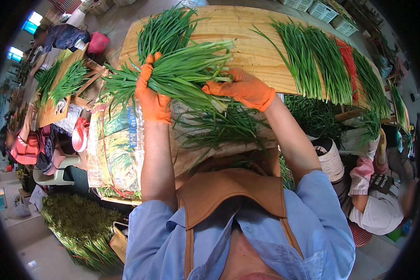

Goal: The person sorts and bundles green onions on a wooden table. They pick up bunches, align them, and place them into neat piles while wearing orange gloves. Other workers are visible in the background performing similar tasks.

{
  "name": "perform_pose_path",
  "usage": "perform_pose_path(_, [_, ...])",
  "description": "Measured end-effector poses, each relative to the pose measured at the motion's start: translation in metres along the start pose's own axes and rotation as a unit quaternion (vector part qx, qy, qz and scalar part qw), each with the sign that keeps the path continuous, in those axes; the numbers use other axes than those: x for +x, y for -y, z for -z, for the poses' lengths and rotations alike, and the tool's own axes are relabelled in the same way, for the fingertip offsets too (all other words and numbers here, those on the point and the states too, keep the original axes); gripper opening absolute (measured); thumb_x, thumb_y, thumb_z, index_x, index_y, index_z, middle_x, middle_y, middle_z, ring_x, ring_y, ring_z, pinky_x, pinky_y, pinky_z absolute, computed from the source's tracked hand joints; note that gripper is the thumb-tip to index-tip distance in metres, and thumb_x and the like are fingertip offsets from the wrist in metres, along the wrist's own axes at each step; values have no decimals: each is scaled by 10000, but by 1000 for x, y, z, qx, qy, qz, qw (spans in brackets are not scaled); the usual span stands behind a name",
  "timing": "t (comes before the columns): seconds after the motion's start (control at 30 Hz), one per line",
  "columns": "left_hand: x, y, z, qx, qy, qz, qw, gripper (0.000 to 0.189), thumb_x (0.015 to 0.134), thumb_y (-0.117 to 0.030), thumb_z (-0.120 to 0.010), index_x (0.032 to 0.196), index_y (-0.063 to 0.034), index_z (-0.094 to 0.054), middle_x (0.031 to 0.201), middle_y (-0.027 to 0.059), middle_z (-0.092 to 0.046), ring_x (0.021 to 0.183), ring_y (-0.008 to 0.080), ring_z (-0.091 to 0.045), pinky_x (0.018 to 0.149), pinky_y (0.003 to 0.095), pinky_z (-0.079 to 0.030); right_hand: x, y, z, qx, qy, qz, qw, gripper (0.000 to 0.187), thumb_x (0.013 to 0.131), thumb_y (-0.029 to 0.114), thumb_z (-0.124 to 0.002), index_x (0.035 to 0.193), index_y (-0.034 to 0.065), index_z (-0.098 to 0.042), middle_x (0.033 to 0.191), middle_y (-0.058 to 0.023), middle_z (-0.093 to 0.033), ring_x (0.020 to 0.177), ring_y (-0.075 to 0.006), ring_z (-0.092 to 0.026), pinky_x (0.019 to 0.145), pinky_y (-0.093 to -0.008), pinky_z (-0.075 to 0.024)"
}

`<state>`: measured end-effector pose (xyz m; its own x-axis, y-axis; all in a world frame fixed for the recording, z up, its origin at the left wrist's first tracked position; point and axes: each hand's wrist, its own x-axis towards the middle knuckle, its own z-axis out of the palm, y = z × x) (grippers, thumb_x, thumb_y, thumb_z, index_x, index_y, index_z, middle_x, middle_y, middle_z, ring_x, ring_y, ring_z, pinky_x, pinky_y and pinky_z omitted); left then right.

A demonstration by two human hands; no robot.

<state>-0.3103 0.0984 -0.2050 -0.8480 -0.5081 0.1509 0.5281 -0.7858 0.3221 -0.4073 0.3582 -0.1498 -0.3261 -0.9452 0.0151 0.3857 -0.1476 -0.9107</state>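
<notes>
A loose bunch of garlic chives (185, 68) lies across my left hand (153, 92), which wears an orange glove and grips it near the leafy end. The pale cut stems point right. My right hand (246, 87), gloved the same way, has its fingers at the stem ends; what its fingertips pinch is partly hidden. Behind the bunch, a pile of chives (166, 31) rests on the wooden board (231, 26). Loose leaves (220, 127) lie below my hands on a sack-covered surface.
Several chive bundles (301, 63) and red netting or ties (348, 66) lie along the board's right side. A printed woven sack (115, 147) is at left, above a mass of upright chives (80, 224). Co-workers sit left (28, 147) and right (374, 206). White crates (322, 12) stand behind.
</notes>
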Motion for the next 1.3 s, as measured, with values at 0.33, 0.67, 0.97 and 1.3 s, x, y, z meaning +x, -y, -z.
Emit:
perform_pose_path(0.33, [8, -23, 0, -13, 21, -5, 1000, 350, 989, -62, -592, 1326, 34, -607, 1301, 223, -677, 1167, 376, -669, 1044, 534, -549, -37, 8, 21, -157, 31, -69, 985, 383, 995, 188, -587, 1303, -38, -609, 1079, -142, -722, 871, -210, -713, 749, -323, -534])
perform_pose_path(0.67, [21, -62, -4, -38, 106, 60, 992, 237, 1003, -48, -584, 1205, 59, -641, 1296, 230, -676, 1226, 322, -661, 1091, 514, -533, -72, 26, 59, 42, -107, 207, 972, 318, 1060, 257, -599, 1170, -27, -692, 1073, -149, -698, 926, -226, -689, 843, -390, -563])
perform_pose_path(0.97, [9, -36, -37, 128, 64, -1, 990, 321, 948, -49, -685, 1257, 34, -651, 1382, 217, -630, 1292, 371, -609, 1107, 500, -523, 27, -8, -16, -87, -117, 155, 977, 301, 925, 78, -756, 1208, -11, -706, 1088, -47, -741, 994, -112, -664, 879, -286, -537])
perform_pose_path(1.3, [18, -48, 5, 38, 60, -16, 997, 167, 887, 0, -623, 1051, -11, -653, 1175, 144, -682, 1131, 339, -642, 1040, 486, -532, -7, -47, 4, -39, 123, 41, 991, 306, 1026, 280, -598, 1183, 26, -666, 975, -54, -687, 769, -127, -538, 683, -295, -435])
